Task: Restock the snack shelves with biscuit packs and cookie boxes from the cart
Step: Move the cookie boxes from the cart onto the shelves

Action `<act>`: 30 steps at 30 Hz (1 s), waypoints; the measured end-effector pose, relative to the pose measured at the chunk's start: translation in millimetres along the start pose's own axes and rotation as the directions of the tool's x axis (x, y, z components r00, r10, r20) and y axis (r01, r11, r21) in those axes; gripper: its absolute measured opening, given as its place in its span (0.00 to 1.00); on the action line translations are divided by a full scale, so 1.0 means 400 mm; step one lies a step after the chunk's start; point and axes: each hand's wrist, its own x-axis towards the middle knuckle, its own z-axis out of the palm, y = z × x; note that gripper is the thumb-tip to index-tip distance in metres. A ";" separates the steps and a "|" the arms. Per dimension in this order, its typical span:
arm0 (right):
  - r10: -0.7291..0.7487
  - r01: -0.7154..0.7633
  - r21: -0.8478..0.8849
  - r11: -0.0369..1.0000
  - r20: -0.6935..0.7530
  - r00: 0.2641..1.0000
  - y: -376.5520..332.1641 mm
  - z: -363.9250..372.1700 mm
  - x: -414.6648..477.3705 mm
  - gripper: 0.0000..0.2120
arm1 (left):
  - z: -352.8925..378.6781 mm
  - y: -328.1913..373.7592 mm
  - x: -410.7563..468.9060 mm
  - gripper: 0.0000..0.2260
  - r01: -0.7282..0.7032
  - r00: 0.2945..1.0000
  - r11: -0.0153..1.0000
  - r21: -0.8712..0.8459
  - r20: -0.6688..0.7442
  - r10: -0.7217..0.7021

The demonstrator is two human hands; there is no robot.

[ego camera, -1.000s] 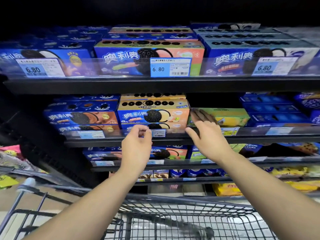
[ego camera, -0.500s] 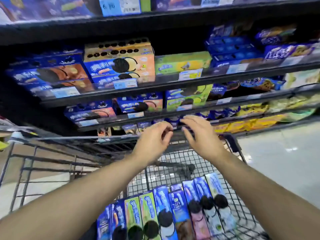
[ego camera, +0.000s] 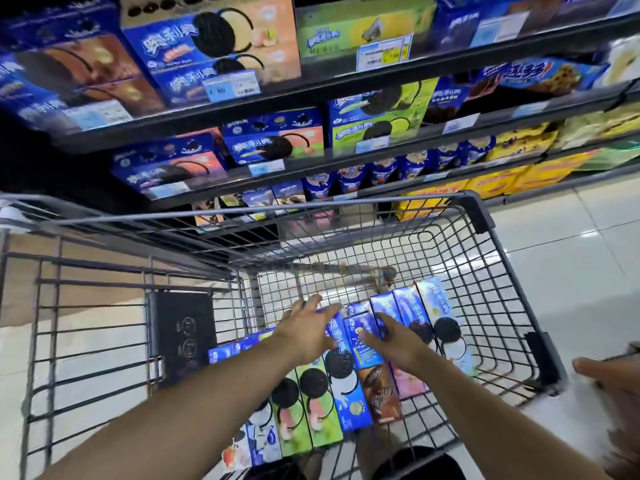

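A row of long cookie boxes (ego camera: 348, 400) lies side by side on the floor of the wire cart (ego camera: 479, 211). Their colours are blue, green (ego camera: 320, 420), brown (ego camera: 379, 393) and pink. My left hand (ego camera: 304, 332) hovers over the left part of the row with its fingers spread and straight. My right hand (ego camera: 396, 339) lies on the middle boxes, its fingers across the top of the blue and brown box. Neither hand has lifted a box. Behind the cart, the snack shelves (ego camera: 311, 95) hold stacked cookie boxes (ego camera: 214, 46) behind price tags.
Another person's hand (ego camera: 609, 379) shows at the right edge, beside the cart. A second wire cart frame (ego camera: 45, 306) with a dark plate stands to the left. Pale tiled floor (ego camera: 571, 271) lies to the right of the cart.
Both hands came down from the shelf front into the cart and now reach the cookie boxes. The view tilted down from the shelves to the cart.
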 end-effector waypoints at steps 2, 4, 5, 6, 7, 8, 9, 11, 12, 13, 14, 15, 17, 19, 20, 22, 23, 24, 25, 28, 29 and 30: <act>0.082 -0.086 0.177 0.980 0.026 0.996 0.025 0.026 0.006 0.40 | 0.022 -0.005 -0.002 0.37 -0.014 1.000 0.998 0.053 0.009 0.013; 0.136 -0.154 0.290 0.945 0.081 0.987 0.029 0.047 0.010 0.50 | 0.038 -0.010 0.000 0.39 -0.031 0.999 0.996 0.079 0.013 0.030; 0.144 -0.166 0.317 0.934 0.093 0.985 0.026 0.051 0.014 0.55 | 0.043 -0.013 0.002 0.40 -0.038 0.999 0.996 0.086 0.006 0.038; 0.142 -0.165 0.334 0.928 0.090 0.986 0.024 0.054 0.017 0.59 | 0.046 -0.016 0.003 0.40 -0.042 0.999 0.995 0.088 -0.001 0.042; 0.139 -0.157 0.342 0.927 0.078 0.987 0.024 0.056 0.022 0.62 | 0.049 -0.018 0.005 0.40 -0.045 0.999 0.995 0.088 -0.008 0.046; 0.139 -0.153 0.342 0.927 0.067 0.988 0.023 0.057 0.025 0.62 | 0.050 -0.020 0.006 0.40 -0.046 0.999 0.995 0.089 -0.016 0.048; 0.145 -0.158 0.344 0.925 0.063 0.987 0.021 0.058 0.029 0.61 | 0.052 -0.022 0.007 0.40 -0.048 0.999 0.995 0.088 -0.020 0.050; 0.156 -0.171 0.371 0.913 0.070 0.985 0.018 0.057 0.029 0.54 | 0.057 -0.025 0.009 0.40 -0.050 0.998 0.996 0.076 -0.030 0.052; 0.161 -0.177 0.386 0.905 0.075 0.984 0.019 0.057 0.028 0.51 | 0.060 -0.027 0.010 0.40 -0.050 0.998 0.996 0.074 -0.037 0.053; 0.160 -0.178 0.402 0.898 0.077 0.984 0.022 0.058 0.027 0.49 | 0.062 -0.029 0.010 0.40 -0.052 0.998 0.996 0.074 -0.042 0.055; 0.157 -0.173 0.421 0.890 0.072 0.985 0.026 0.057 0.027 0.48 | 0.062 -0.031 0.011 0.40 -0.056 0.997 0.996 0.074 -0.046 0.060; 0.150 -0.164 0.448 0.879 0.066 0.986 0.027 0.057 0.026 0.47 | 0.062 -0.033 0.012 0.40 -0.060 0.997 0.995 0.074 -0.052 0.064; 0.126 -0.142 0.514 0.846 0.067 0.990 0.026 0.060 0.023 0.46 | 0.062 -0.038 0.013 0.40 -0.063 0.996 0.996 0.064 -0.059 0.066; 0.099 -0.118 0.506 0.855 0.063 0.993 0.017 0.060 0.025 0.46 | 0.065 -0.040 0.015 0.40 -0.062 0.996 0.997 0.044 -0.062 0.064; 0.089 -0.108 0.438 0.893 0.063 0.994 0.013 0.056 0.031 0.48 | 0.069 -0.041 0.016 0.40 -0.062 0.996 0.997 0.042 -0.066 0.065; 0.104 -0.129 0.254 0.959 0.109 0.989 0.001 0.038 0.045 0.53 | 0.075 -0.044 0.018 0.40 -0.065 0.996 0.997 0.036 -0.063 0.068; 0.124 -0.151 0.193 0.970 0.143 0.982 -0.007 0.027 0.048 0.56 | 0.077 -0.046 0.019 0.40 -0.068 0.996 0.997 0.030 -0.058 0.070; 0.144 -0.172 0.160 0.972 0.175 0.974 -0.014 0.019 0.050 0.60 | 0.079 -0.048 0.021 0.40 -0.069 0.996 0.997 0.026 -0.057 0.071; 0.157 -0.187 0.141 0.972 0.198 0.967 -0.019 0.014 0.052 0.62 | 0.080 -0.049 0.021 0.40 -0.069 0.996 0.997 0.024 -0.058 0.070; 0.152 -0.191 0.165 0.968 0.226 0.962 -0.021 0.009 0.040 0.61 | 0.081 -0.046 0.021 0.40 -0.062 0.997 0.998 0.019 -0.054 0.063; 0.123 -0.174 0.219 0.960 0.231 0.965 -0.018 0.012 0.033 0.58 | 0.082 -0.046 0.020 0.40 -0.061 0.997 0.998 0.015 -0.054 0.061; 0.094 -0.157 0.267 0.951 0.234 0.968 -0.015 0.016 0.023 0.56 | 0.083 -0.047 0.019 0.40 -0.061 0.997 0.998 0.012 -0.055 0.062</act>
